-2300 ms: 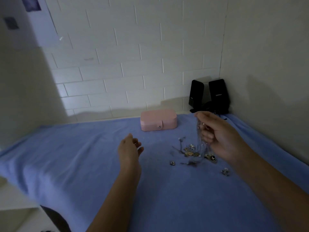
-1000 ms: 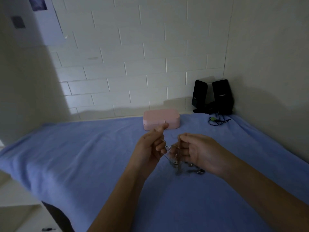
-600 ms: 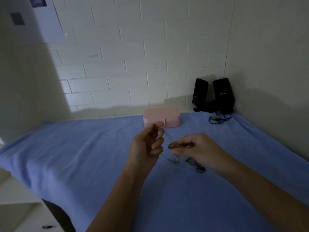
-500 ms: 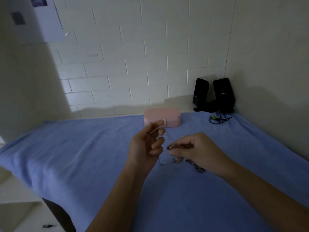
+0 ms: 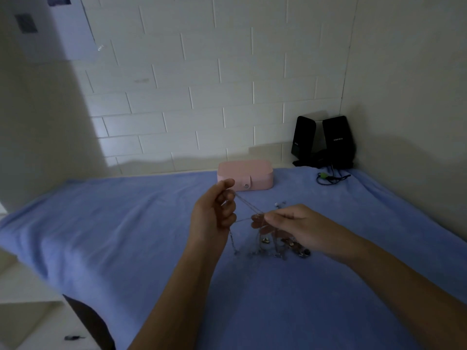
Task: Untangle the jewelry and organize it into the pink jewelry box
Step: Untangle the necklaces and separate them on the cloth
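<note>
A person's two bare hands work above a blue cloth [image 5: 121,223] spread over a flat surface in a dim room.

The left hand [image 5: 214,215] is raised, thumb up. Its thumb and curled fingers pinch a thin silver chain [image 5: 246,204]. The right hand [image 5: 295,228] sits just beside it, slightly lower. Its thumb and forefinger are pressed together, pinching the same chain where several strands meet. Two thin lines of chain run between the two hands, the upper one pulled straight.

Below the right hand's fingertips, one tangle of jewelry [image 5: 271,246] hangs down, and its lower end lies on the cloth. It mixes fine chains with small metal pieces. The light is too low to count the pieces in it. A few tiny loose pieces [image 5: 279,204] lie on the cloth just beyond the right hand, apart from the tangle.

One pink jewelry box [image 5: 245,174] stands on the cloth behind the hands, against the wall. Its lid is closed, with a single snap tab down the front.

Two black speakers [image 5: 319,138] stand side by side in the far right corner. One dark cable [image 5: 331,176] with a green plug curls on the cloth in front of them. The wall [image 5: 202,84] behind is painted white brick. One small dark object [image 5: 73,337] lies on the pale floor at lower left; it is too small to identify.
</note>
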`<state>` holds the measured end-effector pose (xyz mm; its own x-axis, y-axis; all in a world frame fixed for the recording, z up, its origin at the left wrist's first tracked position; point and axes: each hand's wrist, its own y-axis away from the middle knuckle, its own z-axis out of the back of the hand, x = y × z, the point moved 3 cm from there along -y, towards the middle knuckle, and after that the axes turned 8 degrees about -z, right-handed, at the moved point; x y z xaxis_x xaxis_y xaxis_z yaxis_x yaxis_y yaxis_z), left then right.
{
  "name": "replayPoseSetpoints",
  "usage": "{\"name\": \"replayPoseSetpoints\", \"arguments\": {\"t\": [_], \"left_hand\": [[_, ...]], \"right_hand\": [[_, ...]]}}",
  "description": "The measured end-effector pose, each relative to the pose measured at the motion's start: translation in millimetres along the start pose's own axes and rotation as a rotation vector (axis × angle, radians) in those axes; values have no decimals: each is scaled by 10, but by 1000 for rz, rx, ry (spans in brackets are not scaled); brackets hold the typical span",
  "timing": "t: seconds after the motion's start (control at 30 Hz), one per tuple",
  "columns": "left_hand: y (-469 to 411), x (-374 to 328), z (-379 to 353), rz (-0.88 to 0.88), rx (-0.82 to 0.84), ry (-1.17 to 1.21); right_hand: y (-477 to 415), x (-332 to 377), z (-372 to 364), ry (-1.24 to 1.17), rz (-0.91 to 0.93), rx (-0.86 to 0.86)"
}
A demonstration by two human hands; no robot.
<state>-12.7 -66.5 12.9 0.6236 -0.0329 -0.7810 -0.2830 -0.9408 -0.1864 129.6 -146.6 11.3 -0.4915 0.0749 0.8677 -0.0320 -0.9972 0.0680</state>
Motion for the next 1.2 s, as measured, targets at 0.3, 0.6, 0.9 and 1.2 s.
{"name": "replayPoseSetpoints", "arguments": {"t": [0.3, 0.6, 0.9, 1.2], "left_hand": [[-9, -34, 79, -185, -177, -162], [-37, 119, 98, -261, -91, -886], [164, 214, -176, 42, 601, -340], [136, 124, -165, 109, 461, -104]], "right_hand": [[-13, -20, 191, -399, 69, -179], [-17, 66, 208, -718, 93, -46], [53, 114, 200, -615, 109, 130], [38, 97, 346, -881, 224, 285]]}}
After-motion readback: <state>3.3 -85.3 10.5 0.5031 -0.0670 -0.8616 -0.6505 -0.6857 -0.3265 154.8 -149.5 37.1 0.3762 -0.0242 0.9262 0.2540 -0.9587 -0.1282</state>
